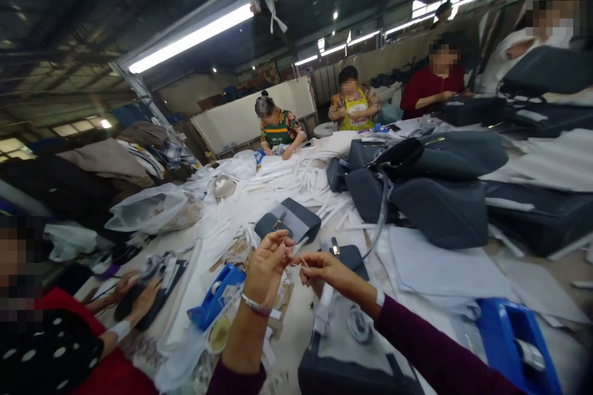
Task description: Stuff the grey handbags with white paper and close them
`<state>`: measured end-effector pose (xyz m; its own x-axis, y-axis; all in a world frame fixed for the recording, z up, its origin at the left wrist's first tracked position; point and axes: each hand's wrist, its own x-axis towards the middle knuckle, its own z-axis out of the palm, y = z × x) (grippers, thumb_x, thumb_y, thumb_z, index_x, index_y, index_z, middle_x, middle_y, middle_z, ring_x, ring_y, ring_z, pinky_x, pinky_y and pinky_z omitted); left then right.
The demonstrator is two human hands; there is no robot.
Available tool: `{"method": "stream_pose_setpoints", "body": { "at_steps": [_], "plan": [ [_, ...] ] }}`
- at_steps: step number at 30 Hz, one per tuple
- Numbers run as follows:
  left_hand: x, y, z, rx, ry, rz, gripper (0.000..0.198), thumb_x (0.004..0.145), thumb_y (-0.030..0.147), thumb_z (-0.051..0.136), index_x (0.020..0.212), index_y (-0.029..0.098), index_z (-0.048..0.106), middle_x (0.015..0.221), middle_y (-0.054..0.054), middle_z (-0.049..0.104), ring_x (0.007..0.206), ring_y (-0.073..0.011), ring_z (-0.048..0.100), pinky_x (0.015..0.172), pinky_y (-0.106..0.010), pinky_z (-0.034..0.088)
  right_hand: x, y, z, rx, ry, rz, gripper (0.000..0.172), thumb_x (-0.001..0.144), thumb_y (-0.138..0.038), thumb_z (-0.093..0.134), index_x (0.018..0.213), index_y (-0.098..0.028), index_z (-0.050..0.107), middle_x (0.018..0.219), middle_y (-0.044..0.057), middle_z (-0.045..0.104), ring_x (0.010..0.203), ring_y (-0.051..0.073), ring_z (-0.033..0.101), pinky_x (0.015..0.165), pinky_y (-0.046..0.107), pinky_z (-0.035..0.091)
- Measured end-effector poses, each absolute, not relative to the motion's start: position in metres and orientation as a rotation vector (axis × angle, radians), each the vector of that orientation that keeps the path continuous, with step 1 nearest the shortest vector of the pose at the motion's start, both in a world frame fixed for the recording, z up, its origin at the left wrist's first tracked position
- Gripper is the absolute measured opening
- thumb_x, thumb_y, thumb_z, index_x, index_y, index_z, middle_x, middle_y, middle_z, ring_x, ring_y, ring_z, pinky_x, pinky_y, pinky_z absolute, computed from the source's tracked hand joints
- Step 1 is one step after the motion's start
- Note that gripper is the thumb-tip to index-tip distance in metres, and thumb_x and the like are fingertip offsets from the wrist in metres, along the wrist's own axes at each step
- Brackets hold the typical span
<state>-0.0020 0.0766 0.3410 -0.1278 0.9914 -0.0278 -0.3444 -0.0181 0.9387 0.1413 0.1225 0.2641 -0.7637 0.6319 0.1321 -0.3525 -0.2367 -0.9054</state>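
My left hand (267,265) is raised over the table, thumb and fingers pinched on a thin pale string (301,258). From the other side my right hand (324,270) pinches the same string, its fingertips close to the left ones. Just beyond the hands lies a small dark bag (306,220) with a metal clasp. A dark flap with a gold buckle (335,247) shows behind my right wrist. Below my hands rests another dark bag (356,378) with a pale sheet and a coil of clear material (360,324) on it. The string's ends are too small to make out.
A blue tape dispenser (217,296) stands left of my forearm, another blue dispenser (519,345) at right front. Dark bags (435,203) pile up at right. White paper strips (296,176) cover the middle. Co-workers sit around the table; one co-worker's hands (143,302) work close at left.
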Motion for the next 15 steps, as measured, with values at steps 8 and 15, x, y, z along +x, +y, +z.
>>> {"method": "stream_pose_setpoints", "body": {
  "at_steps": [8,15],
  "plan": [
    [0.017,0.134,0.283,0.646,0.915,1.452,0.028,0.067,0.008,0.069,0.092,0.016,0.060,0.083,-0.001,0.061,0.065,-0.0081,0.055,0.067,-0.026,0.047,0.179,0.160,0.234,-0.698,-1.175,1.984,0.029,0.071,-0.041,0.071,0.070,-0.015,0.058,0.054,-0.006,0.049,0.045,0.005,0.037,0.046,0.020,0.026],
    [0.051,0.170,0.193,0.503,1.124,1.228,0.018,0.075,0.014,0.066,0.091,0.014,0.056,0.080,-0.003,0.060,0.069,-0.0120,0.061,0.069,-0.030,0.050,0.222,0.203,0.210,-0.988,-1.255,1.867,0.029,0.070,-0.042,0.066,0.070,-0.014,0.060,0.049,-0.007,0.044,0.041,0.005,0.029,0.043,0.021,0.017]
  ]
}}
